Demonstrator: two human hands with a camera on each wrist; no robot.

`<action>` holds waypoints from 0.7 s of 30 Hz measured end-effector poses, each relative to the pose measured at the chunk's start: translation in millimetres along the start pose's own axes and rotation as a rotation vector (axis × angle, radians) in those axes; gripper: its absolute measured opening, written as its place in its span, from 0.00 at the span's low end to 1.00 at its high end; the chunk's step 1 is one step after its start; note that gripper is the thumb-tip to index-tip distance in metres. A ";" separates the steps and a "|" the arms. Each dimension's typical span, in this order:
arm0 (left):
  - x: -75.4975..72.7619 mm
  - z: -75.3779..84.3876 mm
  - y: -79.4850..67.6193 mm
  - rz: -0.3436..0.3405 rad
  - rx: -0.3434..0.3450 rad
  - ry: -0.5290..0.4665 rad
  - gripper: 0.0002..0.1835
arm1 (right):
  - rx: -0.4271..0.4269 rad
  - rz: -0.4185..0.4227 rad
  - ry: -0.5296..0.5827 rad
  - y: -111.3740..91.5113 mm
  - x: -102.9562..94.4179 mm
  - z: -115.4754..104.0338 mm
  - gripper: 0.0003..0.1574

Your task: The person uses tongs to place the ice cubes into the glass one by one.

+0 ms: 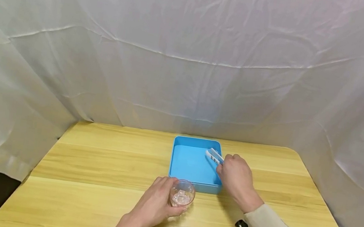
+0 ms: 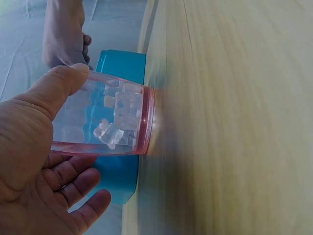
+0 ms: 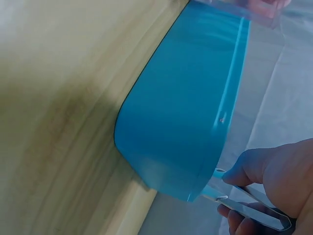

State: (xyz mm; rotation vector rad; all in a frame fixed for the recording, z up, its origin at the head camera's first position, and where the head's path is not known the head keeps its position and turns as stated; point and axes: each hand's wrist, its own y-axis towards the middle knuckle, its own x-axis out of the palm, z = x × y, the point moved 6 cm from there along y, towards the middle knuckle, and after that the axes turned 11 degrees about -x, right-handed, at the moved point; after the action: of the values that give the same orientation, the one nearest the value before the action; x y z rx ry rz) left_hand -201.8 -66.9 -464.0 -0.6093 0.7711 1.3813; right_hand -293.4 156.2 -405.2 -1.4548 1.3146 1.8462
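My left hand (image 1: 153, 203) holds a clear, pink-tinted cup (image 2: 145, 117) upright, thumb on one side and fingers on the other. Several clear ice cubes (image 2: 110, 133) lie in the bottom of the cup, whose base is at the tabletop. In my right hand (image 1: 238, 177) is a pair of tongs (image 1: 215, 156), pinched between thumb and fingers. The white tong tips reach over the right wall into a blue box (image 1: 192, 164), near its far right corner. A small clear piece shows beside the tips in the head view. In the right wrist view, the box wall hides the tips.
The wooden table (image 1: 101, 172) extends to both sides of the box. Pale cloth curtains (image 1: 185, 87) hang behind the table and along its sides. A small black device (image 1: 241, 226) sits at the right sleeve's cuff.
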 end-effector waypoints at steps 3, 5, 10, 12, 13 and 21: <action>-0.6 0.1 -0.2 0.006 0.002 0.006 0.42 | -0.019 0.006 -0.049 6.1 1.7 -3.2 0.16; -0.5 0.3 -0.3 0.006 0.003 0.008 0.42 | -0.017 -0.002 -0.072 9.3 3.6 -4.3 0.15; -0.4 1.1 -0.4 0.002 0.003 0.008 0.41 | -0.002 -0.036 -0.114 14.8 10.0 -5.8 0.15; -0.4 1.4 -0.3 0.001 0.004 0.009 0.41 | 0.005 -0.047 -0.128 16.6 12.3 -5.6 0.15; -0.3 1.5 -0.2 0.000 0.004 0.008 0.41 | 0.011 -0.053 -0.133 17.4 13.6 -5.3 0.15; -0.4 1.4 0.3 0.008 0.009 0.014 0.41 | 0.026 -0.081 -0.105 18.8 19.1 -2.5 0.14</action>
State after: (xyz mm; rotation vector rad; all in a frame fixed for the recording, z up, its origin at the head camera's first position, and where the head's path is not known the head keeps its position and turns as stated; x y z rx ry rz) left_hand -201.9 -66.0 -462.8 -0.6098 0.7918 1.3813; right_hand -313.7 141.7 -415.1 -1.3582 1.2077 1.8201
